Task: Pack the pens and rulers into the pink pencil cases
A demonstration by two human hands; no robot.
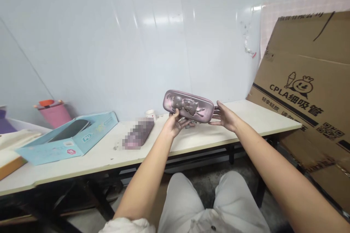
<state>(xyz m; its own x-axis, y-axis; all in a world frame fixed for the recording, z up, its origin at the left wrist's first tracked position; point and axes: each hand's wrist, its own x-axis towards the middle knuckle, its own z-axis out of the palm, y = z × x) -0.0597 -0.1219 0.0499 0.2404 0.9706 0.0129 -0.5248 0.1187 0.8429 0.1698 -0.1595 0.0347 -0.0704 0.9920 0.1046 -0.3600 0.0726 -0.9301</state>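
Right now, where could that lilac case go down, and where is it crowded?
White tabletop lies bare right of the right hand, up to the leaning cardboard, and between the blue box and the blurred object. It is crowded by the left hand, around the small white cup.

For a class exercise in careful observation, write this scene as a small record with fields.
Left hand: holds a pink case with raised figures, from below.
Right hand: open, fingers at the case's right end.
Rest: white table, blue box, pink tub, small white cup, blurred pinkish object, leaning cardboard sheet.
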